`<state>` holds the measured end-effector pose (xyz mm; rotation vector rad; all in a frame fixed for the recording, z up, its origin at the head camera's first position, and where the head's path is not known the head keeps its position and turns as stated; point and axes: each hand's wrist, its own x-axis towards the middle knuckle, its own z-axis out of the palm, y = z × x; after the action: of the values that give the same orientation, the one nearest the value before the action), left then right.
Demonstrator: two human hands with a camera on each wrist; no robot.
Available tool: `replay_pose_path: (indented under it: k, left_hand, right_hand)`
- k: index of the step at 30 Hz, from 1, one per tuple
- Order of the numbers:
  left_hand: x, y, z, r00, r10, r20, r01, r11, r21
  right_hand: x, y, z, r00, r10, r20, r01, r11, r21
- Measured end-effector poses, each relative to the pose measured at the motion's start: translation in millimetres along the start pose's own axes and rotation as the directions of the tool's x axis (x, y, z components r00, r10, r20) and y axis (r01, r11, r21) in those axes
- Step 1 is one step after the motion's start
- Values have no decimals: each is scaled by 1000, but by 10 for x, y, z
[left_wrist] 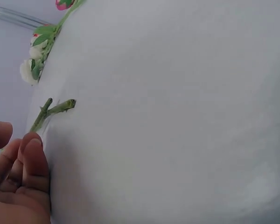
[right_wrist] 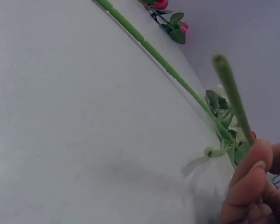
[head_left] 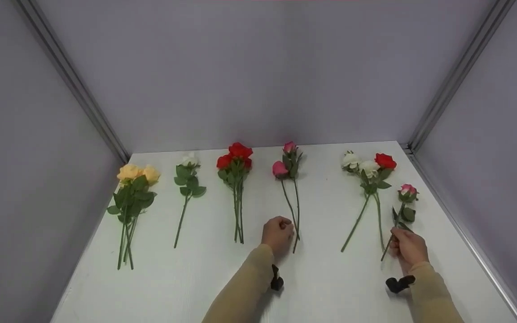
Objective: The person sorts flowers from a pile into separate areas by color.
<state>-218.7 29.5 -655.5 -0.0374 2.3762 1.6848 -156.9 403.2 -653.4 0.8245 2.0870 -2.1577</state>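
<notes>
My right hand (head_left: 409, 246) pinches the stem of a pink-and-white rose (head_left: 408, 193) at the right of the table. In the right wrist view the cut end of that stem (right_wrist: 231, 91) sticks out past the thumb and fingers, raised off the table. My left hand (head_left: 278, 235) rests beside the crossed stems of two pink roses (head_left: 280, 169), fingers loosely curled with nothing in them. The left wrist view shows those stem ends (left_wrist: 60, 107) just beyond its fingertips. Left of the held rose lie two white roses and a red rose (head_left: 385, 161), their stems spread apart.
Farther left on the white table (head_left: 321, 287) lie a bunch of red roses (head_left: 239, 151), a single white rose (head_left: 190, 160) and a bunch of yellow roses (head_left: 129, 172), blooms toward the back. Grey panels (head_left: 258, 80) enclose the table at the back and sides.
</notes>
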Motion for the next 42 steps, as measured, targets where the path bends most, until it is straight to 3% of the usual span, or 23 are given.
replay_pose_path:
  k: [3,9,12,17,21,27,29,30,32,35,42]
  left_hand:
    - [-33,56,8,999,33,-7,-33,999,31]
    - [-171,304,100,982,188,34,-190,978,90]
    - [-298,457,174,962,260,88,-268,959,95]
    - [-509,663,289,906,383,180,-408,904,131]
    - [-638,779,345,857,461,229,-508,832,223]
    - [-750,854,383,766,586,264,-637,632,442]
    - [-767,852,386,742,614,269,-657,585,476]
    - [-773,849,385,735,622,271,-663,576,479]
    - [-779,837,379,731,627,271,-667,571,479]
    - [-777,818,363,733,626,267,-668,586,458]
    - [-753,763,316,736,632,242,-668,621,411]
  right_hand:
    - [-61,-70,-4,1000,-11,-7,12,997,75]
    - [-241,-279,131,997,-68,21,63,980,188]
    - [-346,-380,267,990,-130,55,119,978,169]
    - [-512,-524,514,956,-276,99,266,959,97]
    - [-657,-613,696,920,-366,140,368,930,12]
    - [-855,-691,956,867,-453,208,472,880,-51]
    - [-908,-706,1026,847,-480,228,502,863,-47]
    - [-933,-713,1057,838,-492,236,516,856,-44]
    - [-974,-724,1108,820,-514,251,540,841,-41]
    - [-1022,-730,1168,806,-530,266,557,830,-33]
    - [-1052,-722,1260,805,-515,295,545,838,-22]
